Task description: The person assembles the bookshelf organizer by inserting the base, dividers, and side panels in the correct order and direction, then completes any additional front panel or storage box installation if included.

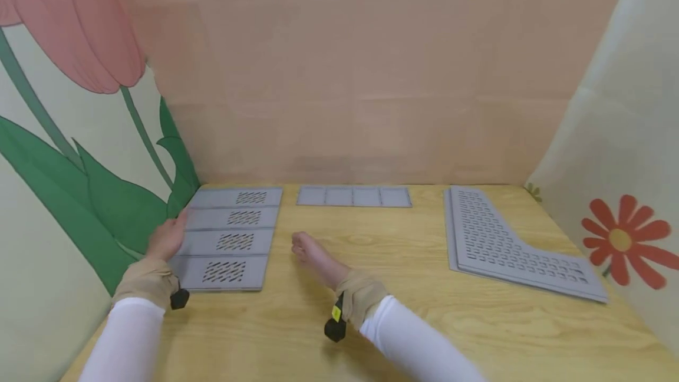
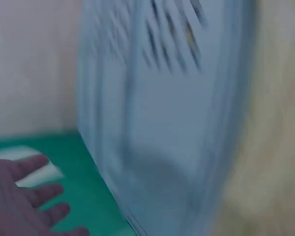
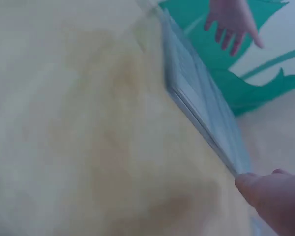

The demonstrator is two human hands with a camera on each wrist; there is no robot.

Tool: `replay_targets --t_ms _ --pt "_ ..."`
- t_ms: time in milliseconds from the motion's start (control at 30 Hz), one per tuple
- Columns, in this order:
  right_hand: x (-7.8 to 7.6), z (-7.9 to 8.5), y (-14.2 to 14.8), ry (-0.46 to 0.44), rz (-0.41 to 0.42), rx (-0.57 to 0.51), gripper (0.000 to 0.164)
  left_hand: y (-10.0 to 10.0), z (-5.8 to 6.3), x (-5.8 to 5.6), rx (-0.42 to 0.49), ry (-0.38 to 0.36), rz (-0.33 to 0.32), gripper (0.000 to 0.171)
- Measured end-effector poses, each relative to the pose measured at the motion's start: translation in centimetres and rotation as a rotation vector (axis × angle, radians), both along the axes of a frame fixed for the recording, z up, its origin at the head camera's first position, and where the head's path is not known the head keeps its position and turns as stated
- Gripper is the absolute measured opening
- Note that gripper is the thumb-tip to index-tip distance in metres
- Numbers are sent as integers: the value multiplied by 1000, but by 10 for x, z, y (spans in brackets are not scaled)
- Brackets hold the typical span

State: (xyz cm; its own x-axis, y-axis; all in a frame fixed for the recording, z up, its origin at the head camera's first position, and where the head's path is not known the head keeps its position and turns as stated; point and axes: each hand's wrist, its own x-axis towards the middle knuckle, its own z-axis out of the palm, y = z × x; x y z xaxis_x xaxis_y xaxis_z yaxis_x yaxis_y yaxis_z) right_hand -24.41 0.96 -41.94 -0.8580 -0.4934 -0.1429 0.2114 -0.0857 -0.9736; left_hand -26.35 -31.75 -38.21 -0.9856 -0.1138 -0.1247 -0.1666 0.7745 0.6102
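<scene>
A flat grey panel point(image 1: 225, 237), divided into several strips with slanted slots, lies on the left of the table. My left hand point(image 1: 167, 237) hovers at its left edge with the fingers spread, holding nothing; the left wrist view shows those fingers point(image 2: 44, 194) apart from the panel point(image 2: 162, 113). Over the bare wood just right of the panel is my right hand point(image 1: 318, 258), its fingers loosely curled with nothing seen in them. In the right wrist view its thumb point(image 3: 260, 189) appears near the panel's edge, though contact cannot be told.
A narrow grey strip of square sections point(image 1: 352, 196) lies at the back of the wooden table point(image 1: 361, 223). On the right is a curved grey slotted piece point(image 1: 498, 240) with a layer beneath it. Flower-patterned sheets point(image 1: 573, 158) and a plain pinkish backdrop point(image 1: 350, 75) surround the table.
</scene>
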Motion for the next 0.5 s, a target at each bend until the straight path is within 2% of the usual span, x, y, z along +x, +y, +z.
replay_targets --t_ms 100,200,267,367,500 --pt "11 -11 -18 -116 1 -92 63 -25 -9 13 -27 -106 78 92" --pt "20 -19 -30 -208 9 -167 68 -35 -15 24 -6 -219 102 94" --pt "25 -22 -35 -235 23 -189 74 -39 -20 28 7 -249 112 94" --pt "27 -27 -39 -235 57 -212 78 -43 -25 31 1 -239 126 94" --pt "24 -31 -39 -228 108 -250 82 -48 -27 29 -51 -183 99 93"
